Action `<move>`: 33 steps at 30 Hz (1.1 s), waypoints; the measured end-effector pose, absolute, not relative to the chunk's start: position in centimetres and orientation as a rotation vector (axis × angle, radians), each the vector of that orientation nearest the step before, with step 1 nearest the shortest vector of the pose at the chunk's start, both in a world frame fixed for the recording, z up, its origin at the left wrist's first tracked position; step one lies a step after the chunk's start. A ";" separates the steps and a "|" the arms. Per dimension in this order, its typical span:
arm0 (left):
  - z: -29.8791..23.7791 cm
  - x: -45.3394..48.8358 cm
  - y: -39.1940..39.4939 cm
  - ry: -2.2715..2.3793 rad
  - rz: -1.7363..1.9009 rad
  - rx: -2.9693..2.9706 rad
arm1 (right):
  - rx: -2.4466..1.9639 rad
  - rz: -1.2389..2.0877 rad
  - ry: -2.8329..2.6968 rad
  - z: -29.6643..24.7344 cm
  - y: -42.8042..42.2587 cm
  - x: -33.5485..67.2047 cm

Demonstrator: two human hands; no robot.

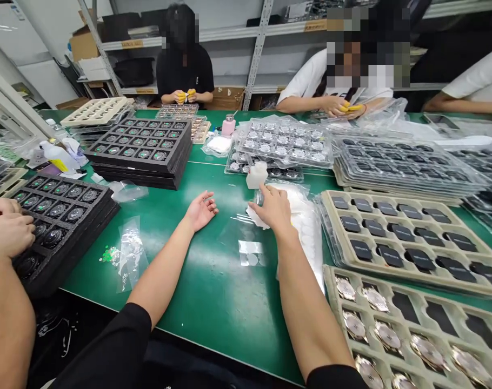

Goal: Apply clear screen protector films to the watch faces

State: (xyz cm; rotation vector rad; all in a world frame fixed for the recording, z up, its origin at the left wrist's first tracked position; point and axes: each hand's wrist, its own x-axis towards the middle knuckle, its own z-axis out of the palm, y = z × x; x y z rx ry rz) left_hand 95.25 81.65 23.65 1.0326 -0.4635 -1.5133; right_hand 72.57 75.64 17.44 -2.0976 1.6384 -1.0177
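Note:
My left hand [202, 211] rests on the green table with its palm turned up and its fingers loosely apart, holding nothing. My right hand [276, 209] reaches over a crumpled white tissue [256, 216], thumb and index finger spread. Just beyond its fingertips stands a small white plastic bottle [257, 176]; something clear lies by the thumb, too indistinct to name. White padded sheeting [308, 229] runs beneath and beside the right hand. Between my arms lies a clear film [251, 253] with a round shape on it.
At right, beige trays hold watch heads [387, 336] and dark rectangular pieces [404, 232]. Black foam trays [177, 154] are stacked at left, where a neighbour's hand [8, 227] works. Clear trays [284, 140] and a pink bottle [228, 126] stand farther back. Co-workers sit opposite.

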 end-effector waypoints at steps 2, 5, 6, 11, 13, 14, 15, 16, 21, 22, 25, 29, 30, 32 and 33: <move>23.3 95.1 81.6 -0.460 -1.521 1.035 | -2.109 -0.980 1.662 16.5 75.3 73.2; 22.9 94.8 81.5 -0.476 -1.525 1.047 | -2.090 -1.034 1.668 15.6 75.4 73.6; 22.8 94.7 81.5 -0.486 -1.525 1.055 | -2.084 -1.053 1.660 15.5 75.4 73.6; 22.4 94.3 81.7 -0.587 -1.476 1.088 | -2.025 -1.225 1.590 16.8 75.1 73.0; 22.3 94.0 82.0 -0.660 -1.422 1.090 | -1.943 -1.388 1.428 18.2 75.5 73.1; 22.3 93.8 82.2 -0.700 -1.388 1.086 | -1.863 -1.451 1.310 19.0 75.9 73.4; 22.3 93.5 82.4 -0.736 -1.353 1.076 | -1.751 -1.476 1.181 19.9 76.4 73.8; 22.3 93.2 82.5 -0.783 -1.316 1.057 | -1.601 -1.458 1.061 20.6 77.0 74.4; 21.9 92.3 83.0 -1.124 -1.071 1.014 | -1.012 -1.217 0.712 22.2 79.6 77.9; 21.7 92.2 83.0 -1.149 -1.020 1.038 | -0.983 -1.200 0.717 21.9 79.8 78.4; 21.3 92.4 82.8 -1.132 -0.942 1.089 | -0.939 -1.143 0.749 20.9 79.7 79.4; 21.1 92.8 82.6 -1.205 -0.918 1.124 | -0.927 -1.134 0.801 20.1 79.3 79.4; 21.1 92.8 82.6 -1.220 -0.912 1.129 | -0.933 -1.153 0.819 20.0 79.3 79.3; 21.1 92.9 82.6 -1.227 -0.904 1.133 | -0.962 -1.200 0.859 20.0 79.3 79.0; 21.1 92.9 82.6 -1.229 -0.901 1.136 | -0.983 -1.223 0.878 20.0 79.3 78.9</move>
